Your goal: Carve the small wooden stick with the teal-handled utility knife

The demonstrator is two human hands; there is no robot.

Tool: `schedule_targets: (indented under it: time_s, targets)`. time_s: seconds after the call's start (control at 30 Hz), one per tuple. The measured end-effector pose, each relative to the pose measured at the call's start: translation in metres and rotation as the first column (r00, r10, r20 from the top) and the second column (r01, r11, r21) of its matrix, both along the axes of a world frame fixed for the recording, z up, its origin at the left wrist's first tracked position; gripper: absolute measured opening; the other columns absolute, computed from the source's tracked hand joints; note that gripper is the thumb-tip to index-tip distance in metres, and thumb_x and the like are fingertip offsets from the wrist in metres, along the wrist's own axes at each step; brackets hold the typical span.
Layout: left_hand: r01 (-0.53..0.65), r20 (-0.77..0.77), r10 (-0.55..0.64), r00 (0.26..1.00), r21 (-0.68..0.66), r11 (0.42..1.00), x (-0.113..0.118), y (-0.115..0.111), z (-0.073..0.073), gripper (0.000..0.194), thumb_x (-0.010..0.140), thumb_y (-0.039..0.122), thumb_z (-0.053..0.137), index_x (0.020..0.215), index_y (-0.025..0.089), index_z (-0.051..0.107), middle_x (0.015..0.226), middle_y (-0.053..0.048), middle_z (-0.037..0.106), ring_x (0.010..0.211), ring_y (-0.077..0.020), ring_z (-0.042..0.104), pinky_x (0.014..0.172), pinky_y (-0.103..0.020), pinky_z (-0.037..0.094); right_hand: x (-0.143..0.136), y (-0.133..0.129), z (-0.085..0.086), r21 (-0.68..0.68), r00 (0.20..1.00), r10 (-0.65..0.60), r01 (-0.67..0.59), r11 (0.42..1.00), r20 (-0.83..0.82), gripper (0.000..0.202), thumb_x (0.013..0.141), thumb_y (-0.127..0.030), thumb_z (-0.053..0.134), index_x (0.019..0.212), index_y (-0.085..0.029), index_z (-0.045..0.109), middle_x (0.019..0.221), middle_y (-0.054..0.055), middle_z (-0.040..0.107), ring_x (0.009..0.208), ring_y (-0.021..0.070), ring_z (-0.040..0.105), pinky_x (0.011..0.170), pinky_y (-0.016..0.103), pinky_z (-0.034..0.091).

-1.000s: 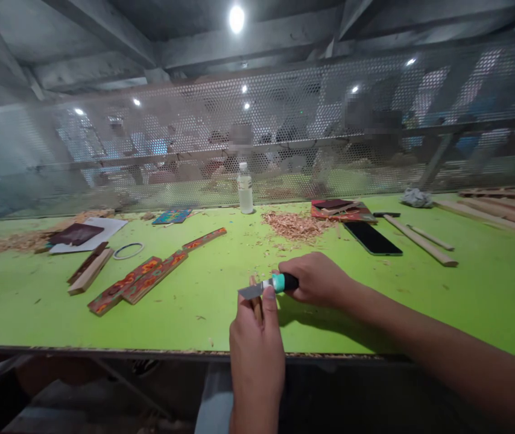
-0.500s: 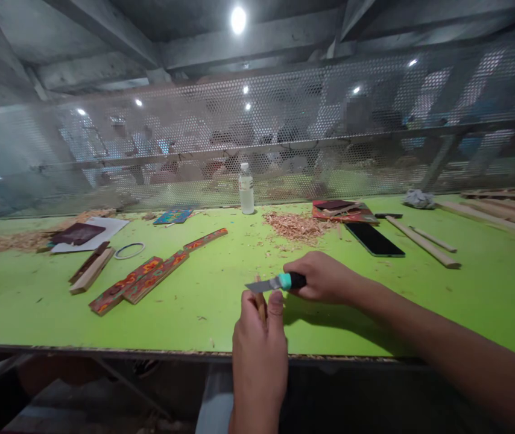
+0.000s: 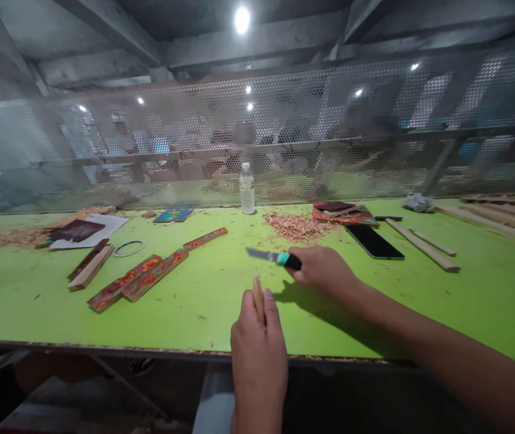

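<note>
My left hand (image 3: 258, 337) is closed around a small wooden stick (image 3: 259, 299), whose tip points up and away from me near the table's front edge. My right hand (image 3: 323, 270) grips the black and teal handle of a knife (image 3: 264, 255). The blade points left and is beyond the stick's tip, apart from it. Past the knife, a pile of wood shavings (image 3: 298, 228) lies on the green table (image 3: 185, 325).
A clear bottle (image 3: 247, 191) stands at the back. To the right are a phone (image 3: 374, 241), wooden sticks (image 3: 424, 246) and crumpled paper (image 3: 418, 202). Painted wooden pieces (image 3: 155, 274), a ring (image 3: 129, 248) and a wooden block (image 3: 91, 268) lie left. Perforated mesh (image 3: 194, 126) runs behind.
My right hand has moved the knife forward, away from the stick, which the blade was over before. My left hand has stayed nearly in place with the stick.
</note>
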State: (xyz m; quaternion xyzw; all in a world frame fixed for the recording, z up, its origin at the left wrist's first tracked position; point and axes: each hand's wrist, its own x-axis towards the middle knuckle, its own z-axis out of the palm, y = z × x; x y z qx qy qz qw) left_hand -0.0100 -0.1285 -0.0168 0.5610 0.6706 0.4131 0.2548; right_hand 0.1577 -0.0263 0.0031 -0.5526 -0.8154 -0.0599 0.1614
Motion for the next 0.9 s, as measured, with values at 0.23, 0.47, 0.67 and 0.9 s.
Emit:
schedule_targets:
  time_s: [0.23, 0.47, 0.67, 0.9]
  targets:
    - [0.074, 0.202, -0.069, 0.977, -0.02, 0.997, -0.004, -0.004, 0.001, 0.038, 0.107, 0.053, 0.025, 0.094, 0.027, 0.05, 0.065, 0.003, 0.054, 0.057, -0.0207, 0.056, 0.057, -0.028, 0.039, 0.012, 0.011, 0.005, -0.084, 0.987, 0.144, -0.149, 0.985, -0.068, 0.019, 0.09, -0.029, 0.063, 0.075, -0.019, 0.064, 0.061, -0.004, 0.058, 0.054, 0.0112, 0.049, 0.055, 0.024, 0.035]
    - [0.108, 0.183, -0.109, 0.977, 0.015, 0.994, -0.009, -0.003, -0.004, 0.032, 0.104, 0.055, 0.037, 0.1, 0.026, 0.05, 0.078, 0.0, 0.064, 0.073, -0.0228, 0.064, 0.067, -0.029, 0.042, -0.001, -0.001, -0.002, -0.169, 0.923, 0.371, -0.384, 0.908, -0.106, 0.01, 0.076, -0.019, 0.06, 0.067, -0.019, 0.065, 0.053, -0.003, 0.056, 0.05, 0.0106, 0.047, 0.051, 0.023, 0.027]
    - [0.131, 0.242, -0.131, 0.961, 0.017, 0.991, -0.009, -0.001, -0.008, 0.028, 0.101, 0.049, 0.049, 0.112, 0.024, 0.055, 0.12, -0.011, 0.075, 0.101, -0.0294, 0.071, 0.077, -0.033, 0.047, 0.0, -0.002, -0.002, -0.165, 0.917, 0.394, -0.398, 0.902, -0.061, 0.007, 0.073, -0.02, 0.061, 0.066, -0.021, 0.063, 0.056, -0.002, 0.059, 0.053, 0.0127, 0.049, 0.053, 0.025, 0.026]
    - [0.042, 0.198, -0.049, 0.979, 0.04, 0.998, -0.004, -0.001, -0.003, 0.035, 0.1, 0.047, 0.052, 0.118, 0.02, 0.066, 0.121, -0.016, 0.077, 0.113, -0.0339, 0.071, 0.079, -0.034, 0.049, -0.004, -0.005, -0.006, -0.104, 0.947, 0.32, -0.319, 0.942, -0.002, 0.003, 0.072, -0.02, 0.063, 0.069, -0.021, 0.064, 0.064, 0.002, 0.068, 0.056, 0.0154, 0.054, 0.055, 0.027, 0.024]
